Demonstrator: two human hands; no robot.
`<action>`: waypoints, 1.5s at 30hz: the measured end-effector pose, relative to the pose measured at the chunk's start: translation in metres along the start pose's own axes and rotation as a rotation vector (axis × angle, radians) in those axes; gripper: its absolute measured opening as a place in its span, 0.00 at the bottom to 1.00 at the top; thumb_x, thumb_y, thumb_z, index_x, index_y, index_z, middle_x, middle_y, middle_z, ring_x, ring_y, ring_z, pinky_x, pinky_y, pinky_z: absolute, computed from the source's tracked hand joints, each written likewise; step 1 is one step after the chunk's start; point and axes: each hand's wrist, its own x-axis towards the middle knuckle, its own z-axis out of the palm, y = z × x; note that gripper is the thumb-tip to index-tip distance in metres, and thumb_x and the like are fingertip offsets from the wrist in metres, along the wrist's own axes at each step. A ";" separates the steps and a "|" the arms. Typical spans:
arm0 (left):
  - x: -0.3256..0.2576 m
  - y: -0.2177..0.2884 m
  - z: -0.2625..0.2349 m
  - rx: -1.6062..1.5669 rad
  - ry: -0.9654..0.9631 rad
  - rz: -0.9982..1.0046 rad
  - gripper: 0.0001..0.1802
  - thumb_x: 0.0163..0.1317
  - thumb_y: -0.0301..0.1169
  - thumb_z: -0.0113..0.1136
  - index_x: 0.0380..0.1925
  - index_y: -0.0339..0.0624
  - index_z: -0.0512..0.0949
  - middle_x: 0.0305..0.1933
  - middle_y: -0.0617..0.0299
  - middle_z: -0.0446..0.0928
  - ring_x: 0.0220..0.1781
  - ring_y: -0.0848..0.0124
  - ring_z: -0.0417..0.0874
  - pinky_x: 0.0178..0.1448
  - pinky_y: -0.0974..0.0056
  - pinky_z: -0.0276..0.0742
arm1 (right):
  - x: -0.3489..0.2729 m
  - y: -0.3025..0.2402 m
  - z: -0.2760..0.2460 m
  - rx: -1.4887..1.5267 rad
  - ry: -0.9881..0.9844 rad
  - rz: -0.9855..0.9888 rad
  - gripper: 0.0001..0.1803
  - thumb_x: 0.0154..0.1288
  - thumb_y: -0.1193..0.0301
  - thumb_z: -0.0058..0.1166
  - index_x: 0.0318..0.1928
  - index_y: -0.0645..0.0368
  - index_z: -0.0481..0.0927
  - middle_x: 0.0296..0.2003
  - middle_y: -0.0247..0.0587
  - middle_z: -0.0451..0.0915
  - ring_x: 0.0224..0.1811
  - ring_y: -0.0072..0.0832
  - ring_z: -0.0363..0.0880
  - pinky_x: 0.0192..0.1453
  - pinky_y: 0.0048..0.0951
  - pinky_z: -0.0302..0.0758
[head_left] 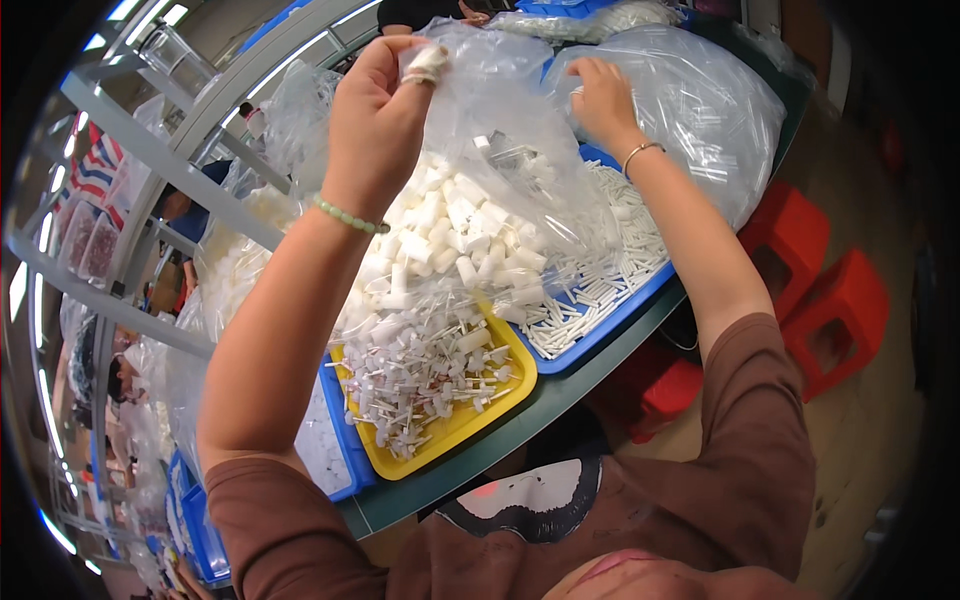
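Pinching a clear bag (478,105) above white pieces (425,240), your left hand (385,95) curls tight; your right hand (605,103) half-curls, grip unclear.

- Up high, our left hand (378,100) is curled into a firm pinch!
- Beneath it, our left forearm (290,285) stands steep.
- Across from it, our right hand (603,98) reaches out, loosely bent, our right forearm (700,225) slanting.

There are two hands (387,100), two bracelets (345,214), one yellow tray (455,453), three red stools (866,300) and countless white sticks (640,240).
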 end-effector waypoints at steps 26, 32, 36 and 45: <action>-0.139 0.020 -0.042 0.175 -0.820 0.074 0.13 0.52 0.25 0.62 0.40 0.44 0.79 0.41 0.62 0.79 0.45 0.60 0.79 0.55 0.56 0.72 | 0.057 -0.009 0.098 1.080 -0.447 0.435 0.18 0.71 0.65 0.51 0.57 0.58 0.78 0.44 0.31 0.83 0.41 0.19 0.79 0.46 0.27 0.75; -0.137 0.004 -0.043 0.142 -0.427 -0.139 0.13 0.53 0.19 0.59 0.39 0.41 0.79 0.39 0.60 0.78 0.47 0.63 0.79 0.56 0.62 0.72 | 0.084 -0.021 0.031 1.504 0.133 0.318 0.20 0.71 0.69 0.49 0.61 0.59 0.73 0.49 0.33 0.80 0.48 0.22 0.77 0.54 0.24 0.73; -0.137 -0.017 -0.054 0.249 -0.267 -0.162 0.13 0.52 0.18 0.60 0.39 0.38 0.79 0.39 0.57 0.78 0.47 0.66 0.79 0.53 0.65 0.73 | 0.096 -0.066 -0.010 1.482 0.326 0.112 0.15 0.70 0.74 0.47 0.55 0.59 0.76 0.46 0.30 0.80 0.45 0.18 0.77 0.51 0.20 0.73; -0.170 0.000 -0.015 0.709 -0.306 0.073 0.40 0.41 0.26 0.69 0.60 0.52 0.70 0.70 0.47 0.57 0.71 0.47 0.59 0.73 0.44 0.56 | 0.068 -0.057 -0.006 1.239 0.320 0.217 0.12 0.73 0.73 0.45 0.52 0.59 0.77 0.40 0.28 0.79 0.38 0.15 0.75 0.43 0.18 0.73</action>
